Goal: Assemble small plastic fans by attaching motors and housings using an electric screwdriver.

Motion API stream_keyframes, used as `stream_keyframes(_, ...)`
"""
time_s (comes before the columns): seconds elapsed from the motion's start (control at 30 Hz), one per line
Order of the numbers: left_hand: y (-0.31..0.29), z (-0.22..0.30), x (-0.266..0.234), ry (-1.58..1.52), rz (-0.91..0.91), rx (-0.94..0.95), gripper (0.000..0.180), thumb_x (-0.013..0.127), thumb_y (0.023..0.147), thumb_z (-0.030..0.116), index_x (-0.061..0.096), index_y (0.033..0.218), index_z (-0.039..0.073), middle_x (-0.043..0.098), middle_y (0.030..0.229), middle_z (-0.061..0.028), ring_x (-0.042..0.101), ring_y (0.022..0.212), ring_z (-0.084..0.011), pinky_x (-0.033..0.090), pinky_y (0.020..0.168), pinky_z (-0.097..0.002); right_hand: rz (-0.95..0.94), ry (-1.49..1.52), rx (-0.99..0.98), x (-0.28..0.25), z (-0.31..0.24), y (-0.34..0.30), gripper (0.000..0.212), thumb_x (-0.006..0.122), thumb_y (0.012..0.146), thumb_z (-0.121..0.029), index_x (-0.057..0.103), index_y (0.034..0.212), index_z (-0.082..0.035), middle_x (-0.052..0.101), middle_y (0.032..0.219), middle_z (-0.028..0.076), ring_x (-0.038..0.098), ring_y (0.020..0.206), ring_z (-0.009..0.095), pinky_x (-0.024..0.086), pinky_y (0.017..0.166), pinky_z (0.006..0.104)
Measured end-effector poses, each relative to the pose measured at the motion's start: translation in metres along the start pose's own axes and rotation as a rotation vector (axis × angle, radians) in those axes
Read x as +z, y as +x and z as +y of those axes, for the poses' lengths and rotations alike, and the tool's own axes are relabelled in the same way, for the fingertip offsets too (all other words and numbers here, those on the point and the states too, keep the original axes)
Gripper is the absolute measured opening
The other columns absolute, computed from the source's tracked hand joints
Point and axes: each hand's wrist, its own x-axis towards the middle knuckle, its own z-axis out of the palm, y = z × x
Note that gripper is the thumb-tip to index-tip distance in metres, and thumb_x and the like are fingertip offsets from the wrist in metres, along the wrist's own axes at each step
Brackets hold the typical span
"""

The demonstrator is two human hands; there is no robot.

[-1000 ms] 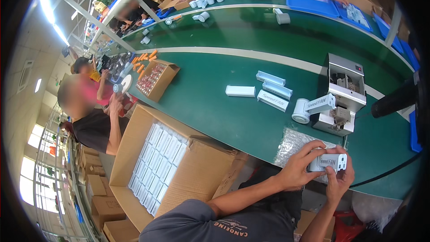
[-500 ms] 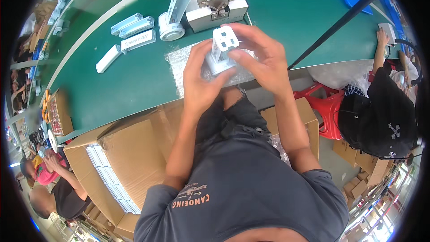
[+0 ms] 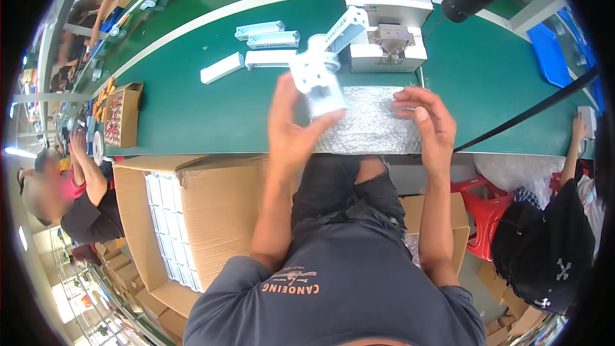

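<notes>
My left hand is closed on a white plastic fan part, which is smeared by motion; its end with square holes faces up. It hangs over the left edge of a bubble wrap sheet on the green table. Over the right side of that sheet, my right hand is open, fingers apart and holding nothing. Just behind the held part stands a similar white part, its arm leaning right on a round base. Several long pale blue-white housings, one a white housing, lie to the left.
A white-and-grey bench machine stands behind the wrap. At the left are a small box of red pieces and a large carton with stacked white parts. A black pole slants across the right, near a blue tray. Co-workers sit on both sides.
My right hand has let go of the white fan part and moved right. My left hand has carried it left, off the middle of the bubble wrap. The view has also shifted.
</notes>
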Motion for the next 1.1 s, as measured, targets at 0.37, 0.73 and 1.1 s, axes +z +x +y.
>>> stream_keyframes(0.37,0.033,-0.028,-0.028,0.312,-0.175,0.023,0.066,0.089,0.075,0.016,0.059,0.132,-0.001,0.06,0.132,-0.0182,0.057,0.124,-0.0346,0.044,0.108,-0.041,0.038,-0.111,0.078,-0.026,0.017,-0.025,0.021,0.055,0.105,-0.006,0.064,0.119,0.006,0.07,0.108,0.013,0.068,0.1,0.021,0.055,0.093,0.0349)
stream_keyframes(0.73,0.047,-0.042,-0.05,0.338,-0.069,0.069,0.063,0.087,0.074,0.01,0.06,0.13,0.0,0.062,0.122,-0.0119,0.061,0.112,-0.0278,0.047,0.1,-0.037,-0.013,-0.094,0.114,-0.001,0.007,-0.003,0.017,0.061,0.1,-0.002,0.067,0.114,0.006,0.072,0.103,0.011,0.069,0.097,0.017,0.053,0.091,0.03)
stream_keyframes(1.1,0.046,-0.05,-0.044,0.329,-0.103,0.115,0.066,0.087,0.08,0.015,0.055,0.136,0.0,0.058,0.133,-0.0129,0.056,0.127,-0.0273,0.044,0.109,-0.0386,0.032,-0.182,0.166,-0.011,0.006,-0.025,0.012,0.06,0.1,0.0,0.065,0.109,0.006,0.068,0.101,0.01,0.068,0.095,0.017,0.054,0.088,0.0305)
